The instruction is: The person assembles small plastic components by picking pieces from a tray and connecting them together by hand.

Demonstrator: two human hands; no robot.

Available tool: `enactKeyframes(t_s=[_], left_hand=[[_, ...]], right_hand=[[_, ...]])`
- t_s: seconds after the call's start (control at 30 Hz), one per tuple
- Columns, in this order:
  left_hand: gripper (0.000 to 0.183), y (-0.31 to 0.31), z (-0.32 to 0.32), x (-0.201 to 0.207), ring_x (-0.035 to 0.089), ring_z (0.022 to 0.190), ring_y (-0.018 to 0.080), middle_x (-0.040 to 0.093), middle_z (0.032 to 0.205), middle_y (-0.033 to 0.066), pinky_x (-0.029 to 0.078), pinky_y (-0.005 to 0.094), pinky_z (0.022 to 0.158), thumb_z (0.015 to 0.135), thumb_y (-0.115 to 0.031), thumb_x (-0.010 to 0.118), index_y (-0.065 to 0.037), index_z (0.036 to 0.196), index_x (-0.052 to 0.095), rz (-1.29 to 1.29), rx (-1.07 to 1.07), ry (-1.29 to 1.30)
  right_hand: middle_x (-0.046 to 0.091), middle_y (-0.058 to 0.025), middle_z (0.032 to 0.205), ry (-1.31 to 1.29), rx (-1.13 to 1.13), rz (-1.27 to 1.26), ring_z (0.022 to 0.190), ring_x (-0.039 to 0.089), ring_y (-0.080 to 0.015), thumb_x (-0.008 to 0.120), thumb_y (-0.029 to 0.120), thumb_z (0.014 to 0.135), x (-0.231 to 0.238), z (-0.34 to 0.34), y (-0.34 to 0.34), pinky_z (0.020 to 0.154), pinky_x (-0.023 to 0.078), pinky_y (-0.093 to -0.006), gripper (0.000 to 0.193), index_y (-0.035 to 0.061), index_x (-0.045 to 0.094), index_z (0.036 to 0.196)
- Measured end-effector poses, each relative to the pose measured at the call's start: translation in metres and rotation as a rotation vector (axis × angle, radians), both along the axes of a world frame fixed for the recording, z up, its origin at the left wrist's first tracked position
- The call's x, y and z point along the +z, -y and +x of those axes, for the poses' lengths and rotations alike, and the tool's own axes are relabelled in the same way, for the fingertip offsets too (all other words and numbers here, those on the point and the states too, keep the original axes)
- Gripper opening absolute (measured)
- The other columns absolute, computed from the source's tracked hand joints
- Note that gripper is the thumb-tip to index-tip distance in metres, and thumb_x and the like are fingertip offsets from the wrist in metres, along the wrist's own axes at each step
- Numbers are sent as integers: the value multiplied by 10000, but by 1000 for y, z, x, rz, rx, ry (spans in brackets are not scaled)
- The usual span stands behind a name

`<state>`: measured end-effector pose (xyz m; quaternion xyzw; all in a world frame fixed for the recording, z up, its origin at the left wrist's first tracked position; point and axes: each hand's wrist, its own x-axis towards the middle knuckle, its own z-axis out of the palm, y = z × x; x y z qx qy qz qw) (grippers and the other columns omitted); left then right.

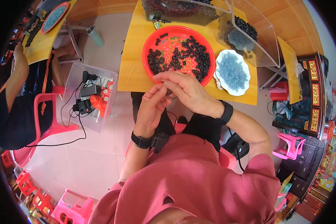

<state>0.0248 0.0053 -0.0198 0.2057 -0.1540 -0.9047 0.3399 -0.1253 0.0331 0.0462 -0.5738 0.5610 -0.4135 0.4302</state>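
Observation:
My left hand [152,105] and my right hand [188,93] meet just off the near edge of the yellow table. Their fingertips pinch a small dark part [168,92] between them; the fingers cover most of it. Just beyond the hands sits a round red tray [147,42] with a printed pattern. Loose black parts [202,61] lie in it, thickest on the right, with a smaller pile [155,59] on the left. To its right, a white scalloped plate [232,91] holds many tiny bluish, see-through pieces [232,71].
Clear bins with black parts [246,30] stand along the table's [132,56] far side. A thin stick [131,74] lies at left. On the floor, a clear box [110,104] holds cables and adapters. At far left another person [15,108] sits by a second table [41,50].

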Motion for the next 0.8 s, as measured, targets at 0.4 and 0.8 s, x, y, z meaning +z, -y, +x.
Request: enactKeyframes(t_s=[0.4, 0.8], left_hand=[[171, 4, 4, 6, 604, 721, 96, 660, 879, 45, 483, 214, 677, 911, -119, 615, -23, 1051, 630, -167, 6, 154], [198, 5, 2, 10, 660, 826, 133, 664, 952, 74, 532, 234, 759, 914, -39, 585, 7, 1106, 603, -176, 65, 220]], right_hand=[[643, -125, 830, -454, 171, -150, 750, 613, -282, 643, 122, 834, 33, -26, 12, 669, 494, -357, 172, -4, 657, 950], [679, -14, 901, 147, -49, 276, 795, 603, -44, 660, 91, 878, 16, -31, 4, 712, 492, -199, 137, 7, 692, 981]])
